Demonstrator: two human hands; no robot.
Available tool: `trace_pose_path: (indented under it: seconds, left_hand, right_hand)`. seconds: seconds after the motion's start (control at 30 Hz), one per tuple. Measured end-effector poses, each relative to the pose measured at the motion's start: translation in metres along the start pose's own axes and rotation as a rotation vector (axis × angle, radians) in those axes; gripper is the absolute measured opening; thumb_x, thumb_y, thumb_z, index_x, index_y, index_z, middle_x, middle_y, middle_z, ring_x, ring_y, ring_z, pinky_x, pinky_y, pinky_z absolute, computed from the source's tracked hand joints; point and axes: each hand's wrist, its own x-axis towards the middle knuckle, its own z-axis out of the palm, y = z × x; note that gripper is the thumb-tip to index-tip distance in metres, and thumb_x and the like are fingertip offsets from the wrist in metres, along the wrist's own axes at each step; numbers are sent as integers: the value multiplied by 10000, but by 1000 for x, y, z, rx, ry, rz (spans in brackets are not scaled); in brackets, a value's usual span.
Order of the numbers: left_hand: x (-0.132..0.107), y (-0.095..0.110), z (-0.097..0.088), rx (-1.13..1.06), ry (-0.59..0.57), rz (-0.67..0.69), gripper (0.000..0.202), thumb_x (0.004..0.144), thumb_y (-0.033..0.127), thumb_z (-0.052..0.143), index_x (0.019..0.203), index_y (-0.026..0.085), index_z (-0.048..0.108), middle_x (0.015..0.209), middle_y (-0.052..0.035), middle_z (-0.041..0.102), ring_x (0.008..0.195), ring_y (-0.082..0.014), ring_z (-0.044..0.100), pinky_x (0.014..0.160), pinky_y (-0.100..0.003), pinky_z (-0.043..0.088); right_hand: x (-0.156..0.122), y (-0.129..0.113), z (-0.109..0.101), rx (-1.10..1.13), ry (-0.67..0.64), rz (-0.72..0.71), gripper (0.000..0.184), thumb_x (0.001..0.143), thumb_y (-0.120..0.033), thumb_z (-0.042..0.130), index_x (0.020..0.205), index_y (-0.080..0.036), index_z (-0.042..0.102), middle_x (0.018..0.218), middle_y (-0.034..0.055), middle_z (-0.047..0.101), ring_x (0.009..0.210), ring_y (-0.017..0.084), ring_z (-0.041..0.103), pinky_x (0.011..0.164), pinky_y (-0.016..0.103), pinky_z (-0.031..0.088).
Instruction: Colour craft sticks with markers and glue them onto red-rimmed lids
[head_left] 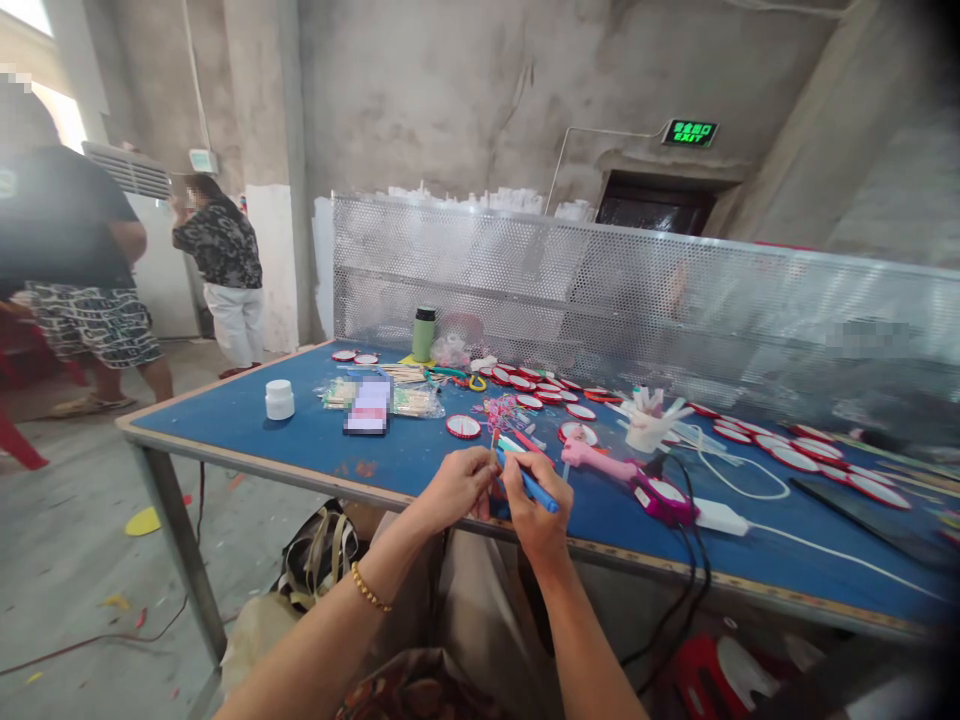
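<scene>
My right hand (537,500) is closed around a blue marker pen (541,494), which slants up and left toward my other hand. Beside it, at the table's front edge, my left hand (463,484) is pinched; what sits between its fingers is too small and covered to name. Just beyond my hands are a few coloured pens (513,446) and a tangle of pink and coloured cords (504,412). A round white disc with a red rim (463,427) lies a little to the left, and a similar one (577,433) to the right.
A phone (367,405), a white jar (280,400) and a green bottle (424,334) stand or lie on the left. Rightward are a pink hand-shaped stick (600,460), a cup of sticks (646,430), a power strip (721,517) and cables. Two people stand far left.
</scene>
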Motion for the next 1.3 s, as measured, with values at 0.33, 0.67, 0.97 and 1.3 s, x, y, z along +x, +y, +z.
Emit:
trace_pose_path:
  seconds: [0.33,0.67,0.97,1.3]
  left_hand:
    - [0,0,1,-5,-4,-1,286,894,410,478,711,191,488,410,47,517,337,-112,497,362,-191,364]
    - [1,-3,1,27,13,8,283,905,393,467,699,200,470,408,50,519,342,-109,497,366,-188,351]
    - [1,-5,0,38,12,8,306,909,427,467,703,201,473,421,42,534,347,-113,491,386,-196,358]
    - [0,0,0,34,3,-2,324,900,461,480,719,193,499,429,42,533,349,-113,492,387,-201,358]
  right_hand:
    - [-2,1,0,2,8,17,104,902,-206,589,802,-191,610,660,-8,642,547,119,594,566,228,484]
    - [-1,2,0,-8,4,-23,84,899,-195,590,828,-187,634,677,-1,660,548,116,603,565,222,498]
    - [-1,2,1,3,-12,-12,83,900,-196,591,834,-186,642,677,-2,663,543,117,607,566,226,500]
    - [-1,2,0,-21,27,9,126,905,-213,577,792,-184,624,656,8,658,547,128,609,560,237,503]
